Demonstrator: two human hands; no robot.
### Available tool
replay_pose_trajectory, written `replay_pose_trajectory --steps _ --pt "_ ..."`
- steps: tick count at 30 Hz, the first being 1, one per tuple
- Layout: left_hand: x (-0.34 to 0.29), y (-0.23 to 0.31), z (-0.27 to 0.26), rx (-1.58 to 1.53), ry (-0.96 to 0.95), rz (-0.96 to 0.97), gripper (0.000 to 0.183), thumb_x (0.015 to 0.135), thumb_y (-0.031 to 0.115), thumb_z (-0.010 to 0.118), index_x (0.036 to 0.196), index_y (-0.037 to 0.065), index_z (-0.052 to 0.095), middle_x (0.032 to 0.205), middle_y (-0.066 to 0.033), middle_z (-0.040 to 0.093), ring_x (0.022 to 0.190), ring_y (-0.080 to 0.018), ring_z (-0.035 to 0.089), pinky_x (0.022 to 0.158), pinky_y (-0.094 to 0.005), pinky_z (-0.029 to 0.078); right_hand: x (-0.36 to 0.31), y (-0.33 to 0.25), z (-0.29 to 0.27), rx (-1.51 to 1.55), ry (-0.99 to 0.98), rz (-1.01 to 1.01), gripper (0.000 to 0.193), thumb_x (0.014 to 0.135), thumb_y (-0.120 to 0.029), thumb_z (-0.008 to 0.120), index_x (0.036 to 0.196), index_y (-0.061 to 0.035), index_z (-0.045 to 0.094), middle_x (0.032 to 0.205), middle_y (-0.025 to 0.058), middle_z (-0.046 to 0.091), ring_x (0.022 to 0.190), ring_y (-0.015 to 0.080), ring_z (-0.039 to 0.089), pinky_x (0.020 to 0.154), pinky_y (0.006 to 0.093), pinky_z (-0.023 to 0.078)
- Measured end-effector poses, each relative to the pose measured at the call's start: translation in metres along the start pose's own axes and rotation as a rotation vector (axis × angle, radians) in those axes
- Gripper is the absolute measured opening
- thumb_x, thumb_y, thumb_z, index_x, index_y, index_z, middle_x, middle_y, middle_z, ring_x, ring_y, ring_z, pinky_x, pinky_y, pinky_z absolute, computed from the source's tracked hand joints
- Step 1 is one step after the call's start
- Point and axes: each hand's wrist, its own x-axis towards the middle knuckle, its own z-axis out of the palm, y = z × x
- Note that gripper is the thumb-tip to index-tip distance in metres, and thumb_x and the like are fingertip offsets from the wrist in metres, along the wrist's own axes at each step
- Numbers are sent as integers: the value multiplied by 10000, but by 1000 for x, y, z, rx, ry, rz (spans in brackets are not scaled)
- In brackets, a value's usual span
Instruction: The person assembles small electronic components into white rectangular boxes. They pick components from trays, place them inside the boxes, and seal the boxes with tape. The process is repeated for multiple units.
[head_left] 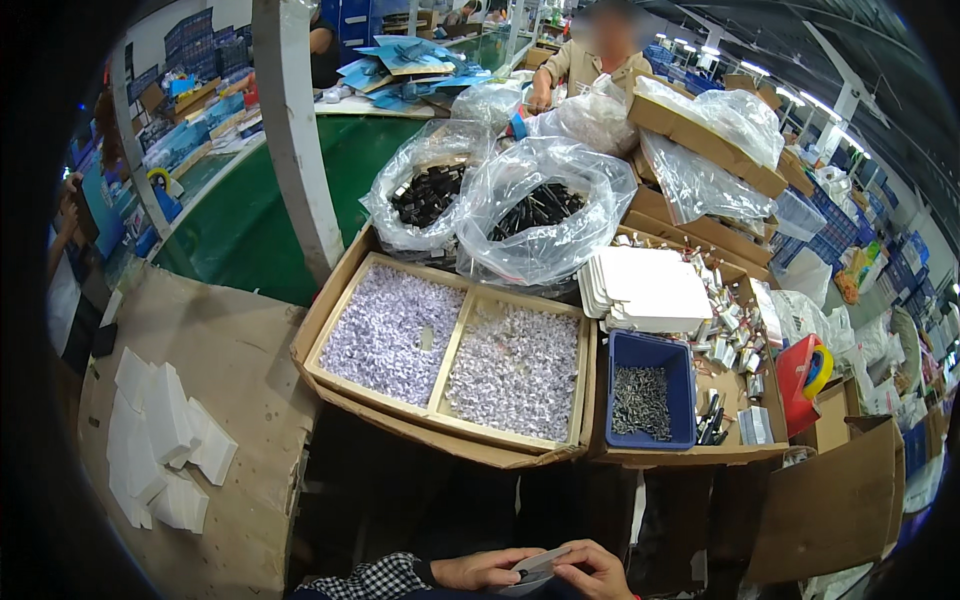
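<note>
At the lower edge, my left hand (478, 569) and my right hand (596, 570) pinch a thin white piece (538, 566) from its two sides. It looks flat, and a small dark part shows beside the left fingertips; I cannot make out its kind. Ahead of my hands lies a two-part wooden tray (435, 385) filled with tiny white and pale purple pieces. A blue bin (650, 440) to its right holds many small metal screws or pins. White cards (650, 290) are stacked behind that bin.
Two clear plastic bags (590, 245) of black parts stand behind the tray. Folded white pieces (155, 440) lie on the brown board (245, 480) at left. At right are a tape roll (818, 370) and a cardboard flap (830, 500). A person (600, 50) works across the table.
</note>
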Motion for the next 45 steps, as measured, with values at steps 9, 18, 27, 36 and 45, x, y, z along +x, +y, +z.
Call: replay_pose_trajectory --steps 9,18,27,36,45 --pt "-22 53 46 -33 234 -9 564 913 126 464 1448 15 321 1316 -81 477 1201 -144 451 1024 -276 350 3 15 8 721 45 392 295 843 11 638 1079 -88 493 874 6 529 645 56 461 538 205 359" --pt "-5 40 56 476 670 688 256 888 56 650 1134 40 580 1120 -98 560 1034 -194 574 864 -321 504 15 17 4 837 207 492 204 864 24 586 1040 -57 523 898 14 553 653 50 431 544 192 326" --pt "-7 35 45 631 957 550 113 873 42 660 980 17 685 1036 -113 645 923 -194 629 796 -269 511 4 23 14 254 181 85 141 860 18 639 1000 3 642 1005 64 594 844 114 600 717 218 494" --pt "-8 32 43 70 597 545 369 947 16 546 1303 30 450 1217 -157 597 1089 -169 591 956 -288 473 25 12 -22 -114 -251 -309 235 718 -85 756 940 -61 683 1073 83 675 821 217 618 729 314 474" --pt "-12 73 59 265 623 265 248 945 69 559 1169 6 645 1186 -119 634 1060 -158 599 910 -273 478 38 -20 -31 -435 -166 -372 196 737 -86 769 921 -75 701 872 42 678 718 189 606 632 294 491"
